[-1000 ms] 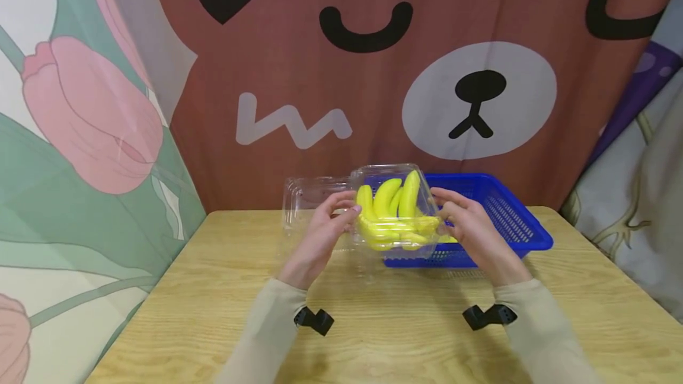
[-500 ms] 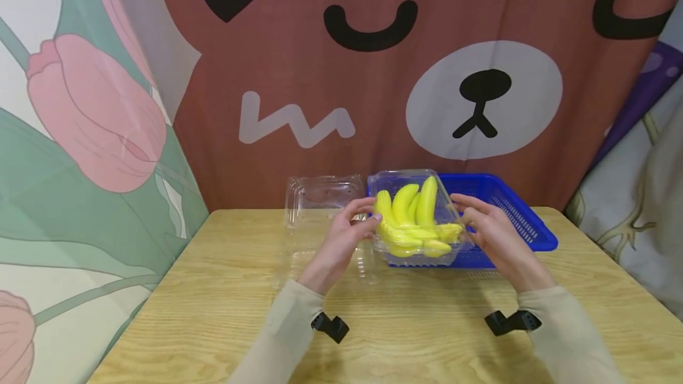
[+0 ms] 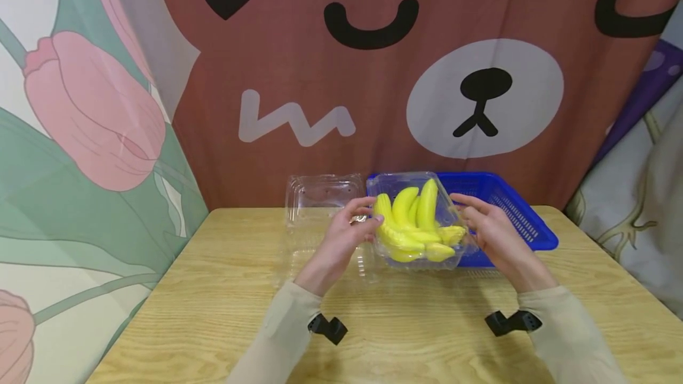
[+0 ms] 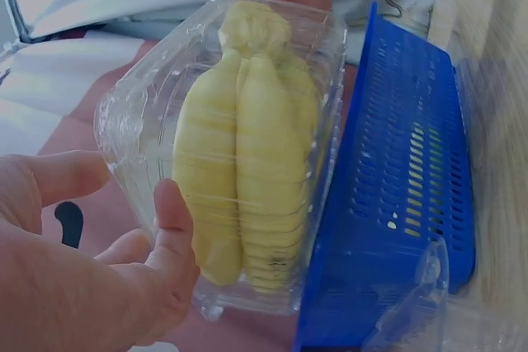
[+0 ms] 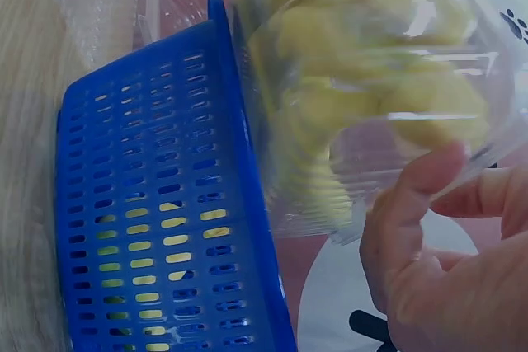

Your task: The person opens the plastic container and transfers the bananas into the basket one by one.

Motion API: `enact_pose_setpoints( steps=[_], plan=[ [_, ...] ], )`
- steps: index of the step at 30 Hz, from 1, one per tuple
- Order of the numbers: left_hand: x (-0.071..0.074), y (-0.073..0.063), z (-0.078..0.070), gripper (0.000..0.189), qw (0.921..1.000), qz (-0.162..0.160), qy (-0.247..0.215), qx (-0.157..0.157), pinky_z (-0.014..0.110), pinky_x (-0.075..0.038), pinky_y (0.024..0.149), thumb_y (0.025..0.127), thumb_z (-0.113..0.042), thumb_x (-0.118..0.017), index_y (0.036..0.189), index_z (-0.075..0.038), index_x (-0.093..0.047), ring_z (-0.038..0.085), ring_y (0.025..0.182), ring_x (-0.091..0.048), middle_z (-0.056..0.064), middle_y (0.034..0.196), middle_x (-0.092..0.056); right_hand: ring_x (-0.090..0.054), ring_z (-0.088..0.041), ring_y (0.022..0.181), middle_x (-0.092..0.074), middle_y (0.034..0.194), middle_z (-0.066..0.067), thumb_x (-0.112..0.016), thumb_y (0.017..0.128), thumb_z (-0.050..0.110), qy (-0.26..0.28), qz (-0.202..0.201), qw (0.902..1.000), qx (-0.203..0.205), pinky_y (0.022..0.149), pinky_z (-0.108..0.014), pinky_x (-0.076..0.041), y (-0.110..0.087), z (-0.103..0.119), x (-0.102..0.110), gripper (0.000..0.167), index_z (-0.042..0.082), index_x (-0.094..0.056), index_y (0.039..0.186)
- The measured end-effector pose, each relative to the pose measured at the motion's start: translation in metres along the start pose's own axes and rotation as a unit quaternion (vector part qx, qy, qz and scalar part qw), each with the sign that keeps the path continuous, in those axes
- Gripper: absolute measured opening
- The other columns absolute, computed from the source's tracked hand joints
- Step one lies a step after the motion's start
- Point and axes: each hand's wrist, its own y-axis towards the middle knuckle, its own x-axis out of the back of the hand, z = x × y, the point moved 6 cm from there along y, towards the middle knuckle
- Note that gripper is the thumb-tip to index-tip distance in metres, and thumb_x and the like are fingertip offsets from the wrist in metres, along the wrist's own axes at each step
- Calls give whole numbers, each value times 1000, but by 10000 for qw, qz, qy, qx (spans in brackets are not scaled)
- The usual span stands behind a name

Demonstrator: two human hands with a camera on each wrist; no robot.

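A clear plastic clamshell box [image 3: 445, 200] holds a bunch of yellow bananas [image 3: 405, 236], which shows through its walls. Both hands hold the box up between them, tilted, close over the front left rim of a blue basket [image 3: 541, 240]. My left hand [image 3: 344, 239] grips its left side; in the left wrist view the thumb and fingers [image 4: 173, 228] lie at its edge. On the opposite side my right hand [image 3: 491, 230] pinches the wall, index fingertip [image 5: 450, 162] against the plastic. Through the basket's slots in the right wrist view, something yellow [image 5: 177, 241] shows.
Another clear plastic box [image 3: 322, 200] stands on the wooden table [image 3: 224, 313], left of the basket and just behind my left hand. A curtain with a bear print [image 3: 373, 99] hangs right behind the table's back edge.
Both hands have carried the box of bananas to the right, away from the other clear box and over the basket's front left. It has also dropped slightly. The basket stays put.
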Motion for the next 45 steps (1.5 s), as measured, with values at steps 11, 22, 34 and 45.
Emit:
enact_pose_setpoints(
  steps=[11,22,34,45],
  plan=[
    [2,-20,-6,58,9981,366,-389,290,30,-53,71,88,-7,-67,143,-10,-46,19,74,-55,20,136,-39,-55,-7,60,-45,140,-20,-43,99,15,-5,-113,9999,-129,52,-23,-48,-8,-8,-6,52,2,-39,149],
    [-2,-55,-10,73,9940,943,-134,543,42,-53,84,87,-18,-71,150,-30,-37,19,70,-61,3,159,-23,-57,-13,76,-40,144,-17,-45,100,15,33,478,9983,-335,56,-26,-47,-33,-7,-9,53,3,-36,150],
    [-14,-97,-19,74,9868,1398,-120,809,40,-55,78,87,-11,-70,151,-22,-34,19,67,-62,11,75,-64,-45,-10,61,-51,78,0,-45,105,17,266,2366,9694,-601,54,-28,-46,-65,-1,-12,67,-1,-5,155],
    [-23,-111,7,93,9740,2050,-351,898,37,-58,70,88,3,-67,159,-20,-11,18,69,-62,7,71,-58,-61,-21,58,-53,66,-4,-47,101,7,-353,2642,9630,-395,56,-54,-56,-76,-14,-9,69,-5,-5,155]
  ],
)
